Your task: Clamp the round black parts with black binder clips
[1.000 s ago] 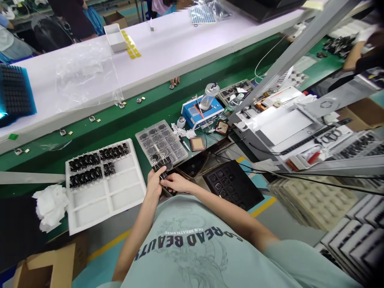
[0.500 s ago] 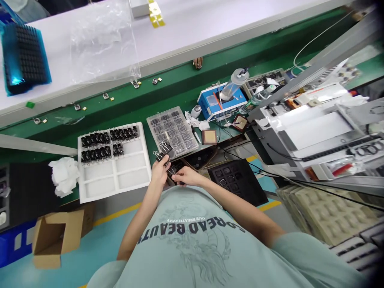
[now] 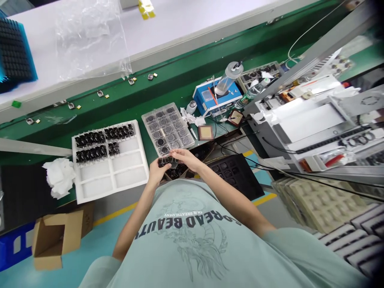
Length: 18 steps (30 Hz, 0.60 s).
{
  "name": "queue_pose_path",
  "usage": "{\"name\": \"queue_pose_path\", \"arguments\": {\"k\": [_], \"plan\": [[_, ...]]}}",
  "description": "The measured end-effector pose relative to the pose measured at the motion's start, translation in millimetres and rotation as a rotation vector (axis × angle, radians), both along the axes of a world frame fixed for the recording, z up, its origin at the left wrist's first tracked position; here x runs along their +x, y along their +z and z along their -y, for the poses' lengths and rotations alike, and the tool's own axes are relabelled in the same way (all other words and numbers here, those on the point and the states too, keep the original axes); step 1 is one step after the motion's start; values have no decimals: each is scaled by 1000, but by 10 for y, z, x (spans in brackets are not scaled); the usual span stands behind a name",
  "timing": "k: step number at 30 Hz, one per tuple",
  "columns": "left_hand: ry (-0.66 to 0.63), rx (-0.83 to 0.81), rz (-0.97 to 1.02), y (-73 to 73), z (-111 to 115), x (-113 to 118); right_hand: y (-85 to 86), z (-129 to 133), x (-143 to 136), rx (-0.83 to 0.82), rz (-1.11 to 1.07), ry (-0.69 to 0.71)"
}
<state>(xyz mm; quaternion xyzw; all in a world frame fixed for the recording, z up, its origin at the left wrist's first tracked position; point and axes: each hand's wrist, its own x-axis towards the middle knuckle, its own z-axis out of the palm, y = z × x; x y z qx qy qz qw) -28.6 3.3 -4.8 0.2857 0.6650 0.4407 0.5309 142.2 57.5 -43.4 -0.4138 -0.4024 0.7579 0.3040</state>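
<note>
My left hand (image 3: pixel 157 171) is wrapped round a black clipped part (image 3: pixel 165 161) with wire handles, just in front of the clear compartment tray. The fingers of my right hand (image 3: pixel 183 157) pinch at the same part's upper right side. The clear tray (image 3: pixel 168 127) holds several dark square pieces with grid patterns; two near its front left look solid black. To the left, a white divided tray (image 3: pixel 146 166) carries rows of black binder clips (image 3: pixel 90 139) in its upper compartments. More black clips (image 3: pixel 177 171) lie in a container just below my hands.
A blue device (image 3: pixel 207 100) with a clear cylinder stands behind the clear tray at right. Crumpled white paper (image 3: pixel 60 176) lies left of the white tray. Grey equipment (image 3: pixel 315 124) fills the right side. An open cardboard box (image 3: pixel 49 244) is on the floor.
Both hands have come together round the clipped part; my right hand has risen from lower down by the clips. The view has shifted slightly, and two black pieces in the clear tray are now uncovered.
</note>
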Motion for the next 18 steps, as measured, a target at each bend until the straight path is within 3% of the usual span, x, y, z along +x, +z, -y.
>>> {"name": "queue_pose_path", "arguments": {"k": [3,7,10,14,18], "plan": [[-78,18,-73,8,20,80,132,-1,-49,57,41,-147],[-144,-6,-73,-10,27,74,218,-70,57,-14,35,-250],[-252,14,-74,4,28,66,350,-128,162,-34,51,-85],[-452,55,-46,69,95,118,530,-50,144,189,243,237],[-506,20,-45,46,198,173,506,115,162,299,392,243]]}}
